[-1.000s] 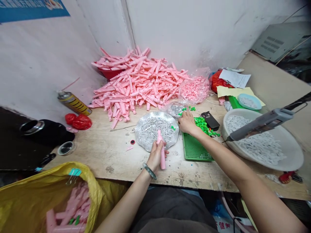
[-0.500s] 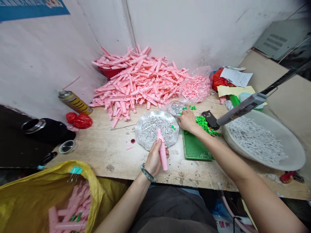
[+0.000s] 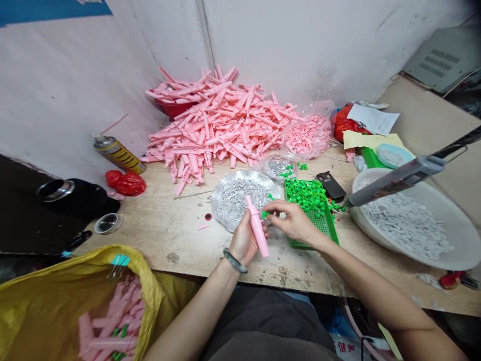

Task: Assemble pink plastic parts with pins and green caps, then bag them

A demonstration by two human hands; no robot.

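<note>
the left hand (image 3: 243, 241) is closed around a pink tube (image 3: 257, 228), held tilted just above the near edge of the table (image 3: 165, 235), about midway along it. the tube's narrow end points up and away from the person, and the left fingers wrap its lower half. the right hand (image 3: 293, 221) is just beside it, thumb and forefinger pinched narrow on what seems to be a small green ring (image 3: 265, 213), though it is too small to tell for sure. the ring is right at the side of the tube, near its upper part.

just behind the hands lies a foil dish (image 3: 220, 200) full of small metal bits. to its right is a green tray (image 3: 320, 226), with a pile of green rings (image 3: 306, 193) on its far end. a black gadget (image 3: 330, 186) lies beside that pile. a large white bowl (image 3: 447, 215) of pale pieces takes up the right end of the table, and a grey power tool (image 3: 398, 179) hangs over it at a slant.

a big heap of pink parts (image 3: 221, 130) fills the far edge against the wall. a spray can (image 3: 118, 154) and a red bag (image 3: 126, 183) lie near the far left corner. a yellow bag (image 3: 56, 301) holding more pink parts is below the near left corner.
</note>
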